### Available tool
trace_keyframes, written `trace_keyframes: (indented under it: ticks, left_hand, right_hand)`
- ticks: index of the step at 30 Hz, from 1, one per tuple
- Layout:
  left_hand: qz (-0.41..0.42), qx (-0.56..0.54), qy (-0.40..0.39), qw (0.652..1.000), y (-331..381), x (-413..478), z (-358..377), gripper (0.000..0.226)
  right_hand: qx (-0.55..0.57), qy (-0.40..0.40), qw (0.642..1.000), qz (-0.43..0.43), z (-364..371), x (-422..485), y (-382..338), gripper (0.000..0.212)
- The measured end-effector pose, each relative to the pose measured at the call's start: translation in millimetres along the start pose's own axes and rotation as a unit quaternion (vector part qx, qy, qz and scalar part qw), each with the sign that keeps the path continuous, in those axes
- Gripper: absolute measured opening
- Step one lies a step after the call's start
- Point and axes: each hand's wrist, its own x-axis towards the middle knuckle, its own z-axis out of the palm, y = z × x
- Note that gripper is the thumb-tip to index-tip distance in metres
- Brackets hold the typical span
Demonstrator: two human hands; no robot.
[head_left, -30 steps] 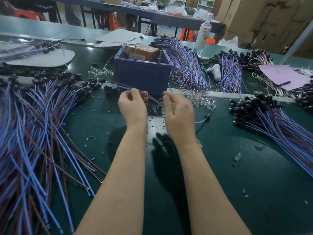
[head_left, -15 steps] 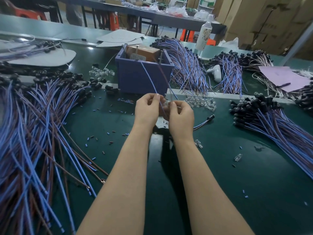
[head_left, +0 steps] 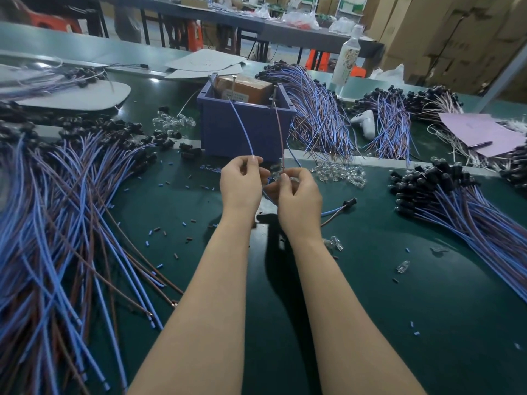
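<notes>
My left hand (head_left: 242,181) pinches a blue wire (head_left: 242,126) that stands up in front of the purple bin. My right hand (head_left: 299,192) pinches a brown wire (head_left: 280,132) that also points upward. Both hands sit close together above the green table (head_left: 399,295), just in front of the bin. The two wires run under my right hand to a black connector (head_left: 349,202) lying on the table to the right. A small clear part shows between my fingertips, too small to identify.
A purple bin (head_left: 245,132) holding a brown box stands behind my hands. Large bundles of blue and brown wires (head_left: 57,223) lie at left, and more wire bundles (head_left: 470,212) at right. Clear bulbs (head_left: 339,171) and cut insulation bits litter the table. A white bottle (head_left: 346,59) stands at back.
The wire pair, first stretched sideways between my hands, has been turned upward. The blue and brown ends have spread apart, one in each hand.
</notes>
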Motion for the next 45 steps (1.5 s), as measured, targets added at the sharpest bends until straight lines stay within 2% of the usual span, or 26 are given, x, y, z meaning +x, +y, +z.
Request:
trace_keyframes:
  ticks: [28, 33, 35, 38, 40, 43, 45]
  left_hand:
    - [0.021, 0.017, -0.024, 0.999, 0, -1, 0, 0.019]
    - [0.012, 0.037, -0.086, 0.996, 11, -3, 1, 0.022]
    - [0.053, 0.065, -0.116, 0.99, 23, -6, 2, 0.024]
    - [0.178, 0.127, -0.126, 0.968, 51, -14, 10, 0.022]
    - [0.241, 0.191, -0.12, 0.944, 70, -21, 22, 0.025]
    - [0.2, 0.289, -0.107, 0.93, 80, -32, 40, 0.035]
    - [0.124, 0.281, -0.144, 0.941, 75, -44, 53, 0.039]
  right_hand:
    - [-0.032, -0.019, 0.999, -0.034, 0, -2, 0, 0.009]
    - [-0.076, -0.072, 0.993, -0.058, -3, -5, -7, 0.014]
    - [-0.136, -0.095, 0.98, -0.107, -9, -4, -11, 0.017]
    - [-0.233, -0.051, 0.956, -0.171, -28, 6, -21, 0.015]
    - [-0.217, -0.004, 0.961, -0.173, -45, 13, -30, 0.014]
    - [-0.093, 0.122, 0.974, -0.166, -74, 17, -40, 0.021]
    - [0.071, 0.204, 0.968, -0.131, -95, 19, -41, 0.023]
